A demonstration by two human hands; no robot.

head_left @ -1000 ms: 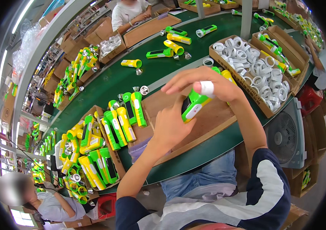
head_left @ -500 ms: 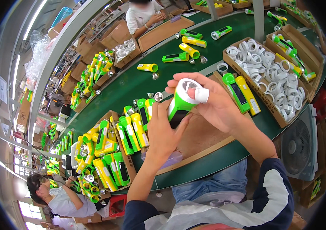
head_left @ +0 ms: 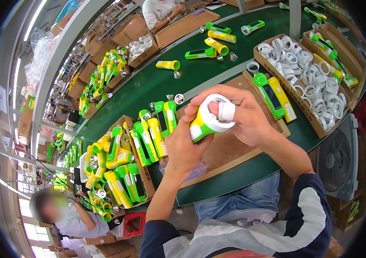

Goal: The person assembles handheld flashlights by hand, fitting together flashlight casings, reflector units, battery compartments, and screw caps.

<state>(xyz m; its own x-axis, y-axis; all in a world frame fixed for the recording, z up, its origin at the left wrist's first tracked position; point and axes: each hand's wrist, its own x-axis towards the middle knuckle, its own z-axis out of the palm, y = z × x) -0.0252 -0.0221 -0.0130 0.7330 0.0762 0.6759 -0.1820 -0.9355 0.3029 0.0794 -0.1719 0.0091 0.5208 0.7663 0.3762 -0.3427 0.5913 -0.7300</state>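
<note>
Green-and-yellow flashlight (head_left: 196,130): your left hand (head_left: 183,149) gripped its body, your right hand (head_left: 252,118) clasped its white collar (head_left: 218,127); carton of loose rings (head_left: 314,122) sat nearby.

Both arms come up bare from the short sleeves, I see, the left forearm (head_left: 164,195) steep, the right forearm (head_left: 289,154) slanting inward from an elbow held out wide. The left hand (head_left: 184,148) is curled in a grip, lower down; the right hand (head_left: 248,117) arches above it, fingers bent, thumb turned inward.
</note>
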